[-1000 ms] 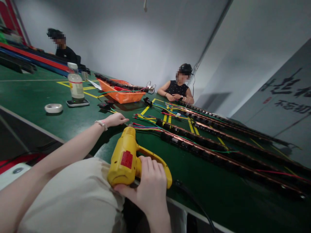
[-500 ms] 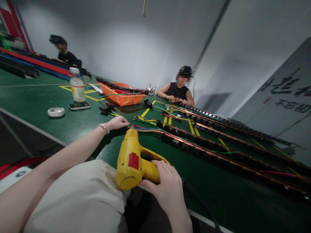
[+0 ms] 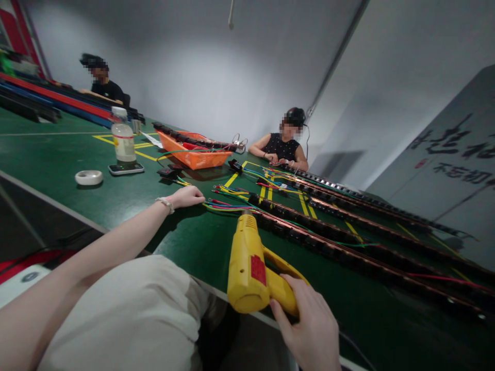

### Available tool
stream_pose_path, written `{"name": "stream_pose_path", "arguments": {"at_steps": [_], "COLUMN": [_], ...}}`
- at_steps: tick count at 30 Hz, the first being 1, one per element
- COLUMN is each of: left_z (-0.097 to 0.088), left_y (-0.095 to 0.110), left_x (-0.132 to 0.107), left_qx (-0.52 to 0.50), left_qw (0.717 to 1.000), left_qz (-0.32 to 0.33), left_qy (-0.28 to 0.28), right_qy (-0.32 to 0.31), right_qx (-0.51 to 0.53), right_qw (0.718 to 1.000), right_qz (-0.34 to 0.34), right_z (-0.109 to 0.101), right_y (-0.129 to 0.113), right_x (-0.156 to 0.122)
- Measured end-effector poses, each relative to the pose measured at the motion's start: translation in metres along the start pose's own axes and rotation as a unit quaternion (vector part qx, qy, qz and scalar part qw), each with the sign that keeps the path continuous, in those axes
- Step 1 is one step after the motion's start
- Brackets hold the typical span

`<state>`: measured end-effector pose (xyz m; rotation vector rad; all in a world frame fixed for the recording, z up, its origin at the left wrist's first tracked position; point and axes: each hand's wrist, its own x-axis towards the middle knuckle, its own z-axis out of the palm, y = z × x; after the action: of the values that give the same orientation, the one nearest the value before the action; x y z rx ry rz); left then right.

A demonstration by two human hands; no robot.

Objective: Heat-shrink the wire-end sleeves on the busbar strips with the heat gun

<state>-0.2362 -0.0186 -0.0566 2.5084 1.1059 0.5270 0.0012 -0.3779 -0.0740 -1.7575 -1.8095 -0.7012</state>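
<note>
My right hand [image 3: 309,322] is wrapped round the handle of a yellow heat gun [image 3: 247,268], whose metal nozzle points away over the table. Left of it, my left hand [image 3: 187,197] is closed at the ends of several coloured wires [image 3: 228,207]. These wires run to the right into a long dark bar with copper strips [image 3: 309,238]. The wire tips in my fingers are hidden. The nozzle is near the wires where they meet the bar; whether it touches them I cannot tell.
Several more copper bars [image 3: 340,210] lie across the green table [image 3: 127,201]. An orange basket [image 3: 204,161], a bottle [image 3: 124,139], a phone [image 3: 126,169] and a white ring-shaped object [image 3: 88,178] stand farther back. Two co-workers [image 3: 284,147] [image 3: 106,90] sit beyond.
The heat gun in my right hand has moved to the right, from near my left fingertips to near the bar's end. My left hand has hardly moved.
</note>
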Motion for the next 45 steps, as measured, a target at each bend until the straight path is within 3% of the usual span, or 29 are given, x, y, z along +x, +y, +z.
{"name": "stream_pose_path", "arguments": {"at_steps": [7, 17, 33, 45], "left_z": [0.001, 0.006, 0.004, 0.002], "left_y": [-0.002, -0.009, -0.005, -0.009], "left_x": [0.001, 0.006, 0.004, 0.001], "left_qx": [-0.002, -0.008, -0.001, -0.002], "left_qw": [1.000, 0.999, 0.999, 0.998], "left_qz": [0.019, -0.010, -0.016, 0.055], "left_qy": [0.004, 0.041, 0.028, 0.006], "right_qy": [0.058, 0.045, 0.003, 0.019], "right_qx": [-0.051, -0.056, 0.093, 0.088], "right_qw": [0.997, 0.997, 0.995, 0.996], "right_qz": [0.006, 0.009, -0.024, -0.013], "right_z": [0.007, 0.010, 0.037, 0.034], "right_y": [-0.003, -0.018, -0.077, -0.058], "right_x": [-0.011, 0.000, 0.036, 0.026]}}
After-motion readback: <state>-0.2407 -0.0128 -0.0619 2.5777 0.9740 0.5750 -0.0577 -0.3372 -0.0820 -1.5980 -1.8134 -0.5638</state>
